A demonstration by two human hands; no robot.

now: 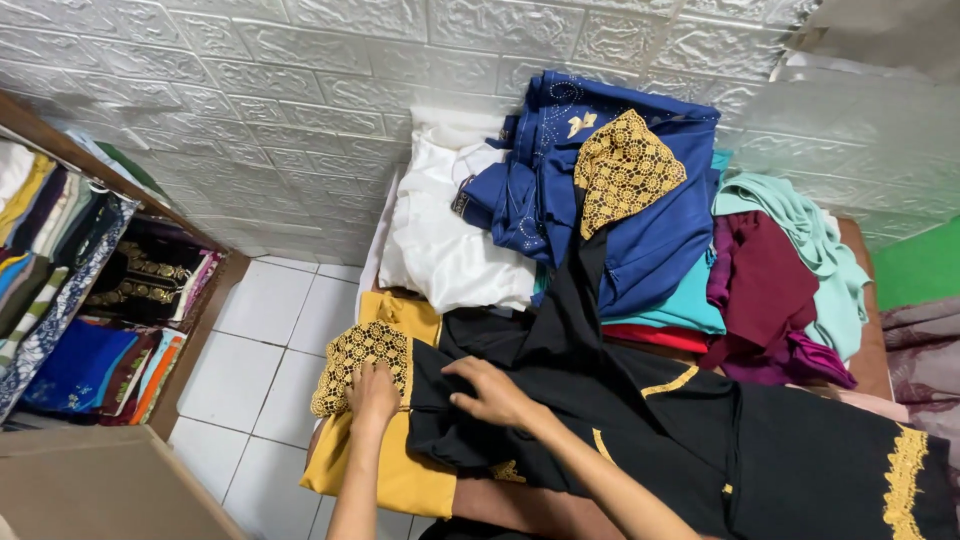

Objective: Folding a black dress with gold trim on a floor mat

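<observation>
My left hand (372, 393) presses flat, fingers spread, on the gold lace sleeve cuff (358, 360) of a black garment (700, 440) lying across the table; my right hand (492, 392), open too, smooths its black cloth. I judge folding is midway; next, the sleeve needs turning inward.
</observation>
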